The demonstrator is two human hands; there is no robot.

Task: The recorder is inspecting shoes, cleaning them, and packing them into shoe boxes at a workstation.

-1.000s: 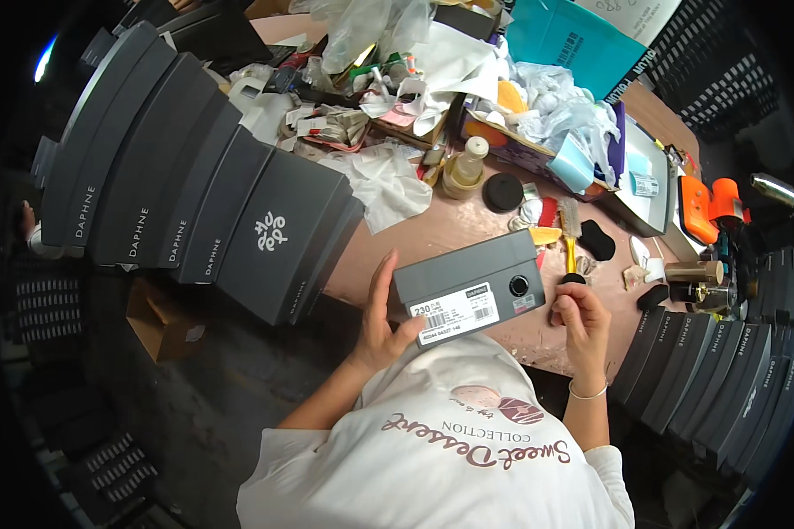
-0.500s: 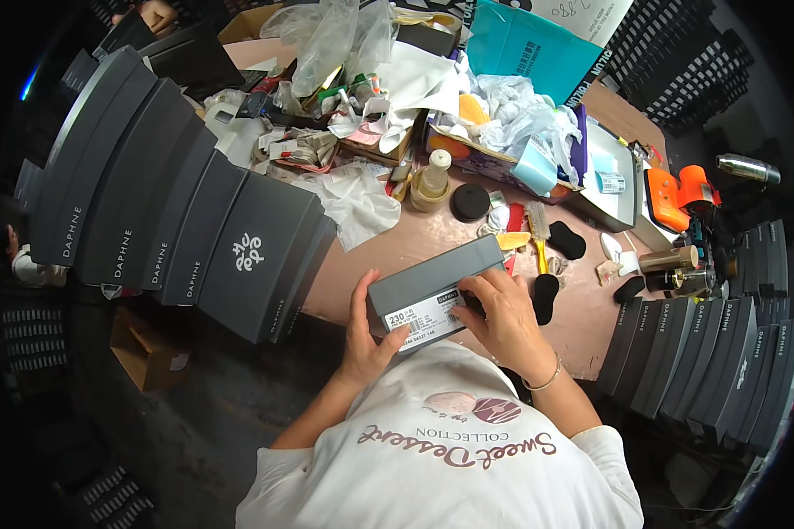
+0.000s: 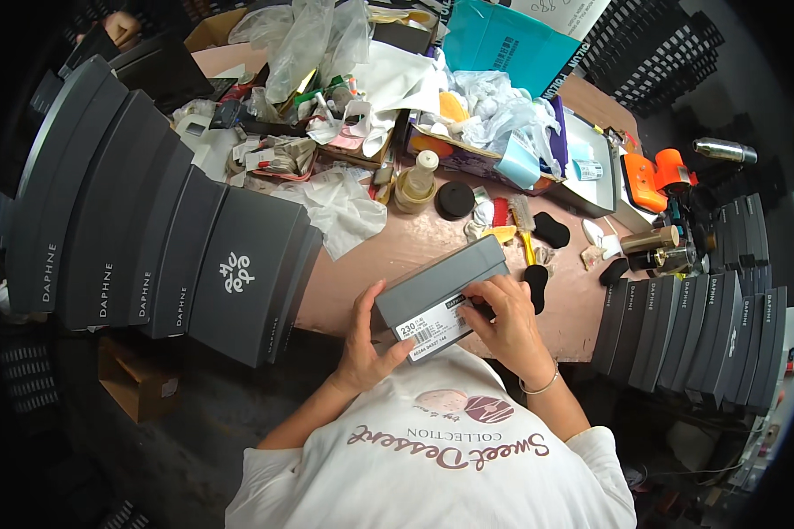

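a grey shoebox is at the near edge of the pink table, its left end held by the left hand, thumb on the white label; the right hand, thumb and fingers bent narrow, touches its right end; whether it pinches anything i cannot tell; dark boxes stand along the table's left and right sides

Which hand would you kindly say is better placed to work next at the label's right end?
Probably the right hand: its fingers are at that end, while the left hand holds the grey box.
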